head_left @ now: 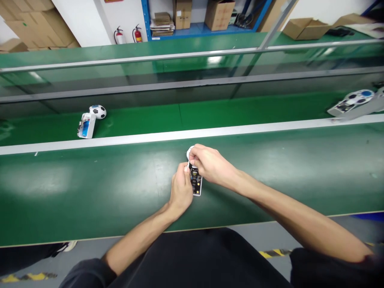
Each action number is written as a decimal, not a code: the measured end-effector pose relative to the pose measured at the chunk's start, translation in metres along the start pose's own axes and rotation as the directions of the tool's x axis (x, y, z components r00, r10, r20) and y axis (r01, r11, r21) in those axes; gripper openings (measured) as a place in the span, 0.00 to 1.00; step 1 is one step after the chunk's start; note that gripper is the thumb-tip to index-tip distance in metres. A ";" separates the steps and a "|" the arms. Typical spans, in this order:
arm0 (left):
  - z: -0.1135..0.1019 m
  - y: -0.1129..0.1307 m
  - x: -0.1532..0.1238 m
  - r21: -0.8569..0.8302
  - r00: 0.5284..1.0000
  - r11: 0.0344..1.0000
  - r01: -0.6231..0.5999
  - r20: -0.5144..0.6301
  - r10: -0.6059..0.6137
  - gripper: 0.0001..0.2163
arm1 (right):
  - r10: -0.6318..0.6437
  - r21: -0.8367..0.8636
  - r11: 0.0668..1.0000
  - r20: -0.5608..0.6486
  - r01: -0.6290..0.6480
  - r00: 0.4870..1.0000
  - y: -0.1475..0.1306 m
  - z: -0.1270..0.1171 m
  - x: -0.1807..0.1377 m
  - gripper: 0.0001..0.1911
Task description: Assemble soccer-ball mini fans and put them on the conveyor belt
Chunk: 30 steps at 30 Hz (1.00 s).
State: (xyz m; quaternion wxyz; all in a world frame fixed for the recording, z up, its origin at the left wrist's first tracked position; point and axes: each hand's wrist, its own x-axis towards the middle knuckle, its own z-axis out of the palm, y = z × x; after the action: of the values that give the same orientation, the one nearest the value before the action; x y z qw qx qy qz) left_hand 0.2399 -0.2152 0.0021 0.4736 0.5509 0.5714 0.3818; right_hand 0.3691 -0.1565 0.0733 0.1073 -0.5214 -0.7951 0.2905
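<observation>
Both my hands meet over the green workbench point(90, 192), holding one small device point(196, 183): a white casing with a dark circuit board showing. My left hand point(181, 188) grips its left side with the fingers curled. My right hand point(210, 164) pinches the top end, where a round white part point(189, 152) peeks out above my fingers. The device hangs just above the bench surface.
On the green conveyor belt point(210, 112) behind the bench lie a football-patterned device with a white and blue base point(90, 120) at left and similar pieces point(354, 102) at far right. A metal rail point(180, 135) separates belt and bench. Cardboard boxes, shelves and fire extinguishers point(129, 35) stand beyond.
</observation>
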 end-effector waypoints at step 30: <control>-0.021 0.008 0.011 0.077 0.930 0.930 -0.358 0.114 0.349 0.15 | 0.372 0.612 0.791 -0.479 -0.001 0.795 0.013 0.089 -0.043 0.19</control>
State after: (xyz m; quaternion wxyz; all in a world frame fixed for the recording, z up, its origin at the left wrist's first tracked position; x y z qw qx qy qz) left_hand 0.2224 -0.2022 0.0137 0.3976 0.6851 0.4565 0.4052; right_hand 0.3556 -0.2219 -0.0002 0.4665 -0.6051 -0.5371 0.3575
